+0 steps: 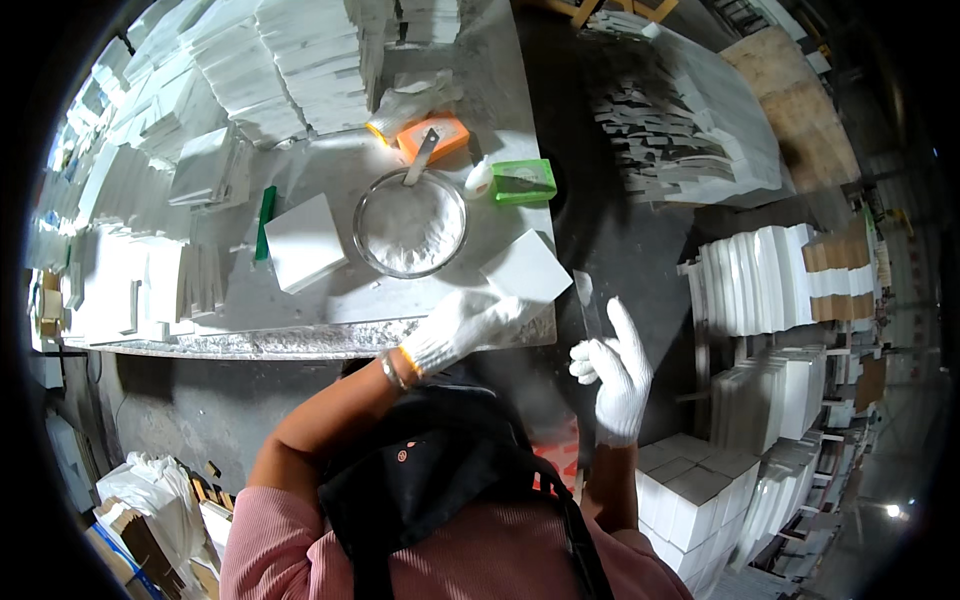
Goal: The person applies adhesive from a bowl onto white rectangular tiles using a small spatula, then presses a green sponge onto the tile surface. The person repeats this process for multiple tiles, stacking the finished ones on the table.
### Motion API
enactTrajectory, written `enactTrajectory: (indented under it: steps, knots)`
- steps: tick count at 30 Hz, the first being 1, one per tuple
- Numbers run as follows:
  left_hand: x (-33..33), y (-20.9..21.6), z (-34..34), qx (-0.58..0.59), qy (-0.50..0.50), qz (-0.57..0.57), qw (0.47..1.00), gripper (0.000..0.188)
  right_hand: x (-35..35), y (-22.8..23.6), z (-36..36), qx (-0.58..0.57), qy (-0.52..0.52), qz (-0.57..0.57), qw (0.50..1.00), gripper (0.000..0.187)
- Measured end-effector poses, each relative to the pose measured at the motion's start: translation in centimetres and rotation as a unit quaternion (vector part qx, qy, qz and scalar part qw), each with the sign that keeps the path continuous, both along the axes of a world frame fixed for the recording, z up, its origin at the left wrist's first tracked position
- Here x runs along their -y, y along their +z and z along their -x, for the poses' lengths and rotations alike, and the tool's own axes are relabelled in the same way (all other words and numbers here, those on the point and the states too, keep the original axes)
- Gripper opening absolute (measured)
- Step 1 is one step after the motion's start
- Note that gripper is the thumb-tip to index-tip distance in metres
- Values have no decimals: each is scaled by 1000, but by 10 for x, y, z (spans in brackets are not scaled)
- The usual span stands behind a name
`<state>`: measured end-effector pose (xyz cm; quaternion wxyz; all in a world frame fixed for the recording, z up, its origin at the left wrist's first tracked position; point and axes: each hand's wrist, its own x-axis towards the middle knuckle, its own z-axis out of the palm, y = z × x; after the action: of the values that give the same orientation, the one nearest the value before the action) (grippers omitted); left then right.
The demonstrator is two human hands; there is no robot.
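Note:
My left hand (460,328), in a white knitted glove, is closed on the near edge of a square white tile (530,270) held at the table's front right corner. To the right, past the table edge, my gloved right hand (615,375) grips a thin flat scraper (590,312), its index finger stretched along it. White material shows at the scraper's tip, which is apart from the tile. A clear round bowl (360,245) left of the tile contains white powder or paste (412,222). A flat metal blade (422,155) with a hole leans in the bowl.
An orange box (435,138), a green box (525,181), a small white bottle (479,179) and a glove (405,108) lie beyond the bowl. Left are a white tile stack (306,243) and a green strip (265,222). Tall white stacks (290,70) fill the far left; racked slabs (755,280) stand right.

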<state>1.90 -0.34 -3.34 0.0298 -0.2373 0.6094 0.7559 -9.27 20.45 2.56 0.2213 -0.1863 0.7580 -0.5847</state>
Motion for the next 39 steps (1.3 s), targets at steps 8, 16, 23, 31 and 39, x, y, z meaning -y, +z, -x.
enactTrajectory:
  steps: [8,16,23,31,39]
  knots:
    - [-4,3,-30,-87,-27,405,910,31,55,7,5,3,94,1,996,50]
    - [-4,-5,-41,-93,-22,435,895,28,134,-21,2,-166,234,-58,956,39]
    - [-6,-11,-33,-160,-32,502,850,28,156,-37,11,-117,264,-134,948,38]
    - [-24,-23,3,-163,-6,594,787,73,154,-17,107,-487,163,-151,845,63]
    - [-20,-25,44,5,-30,600,799,97,189,-47,157,-514,321,-263,751,71]
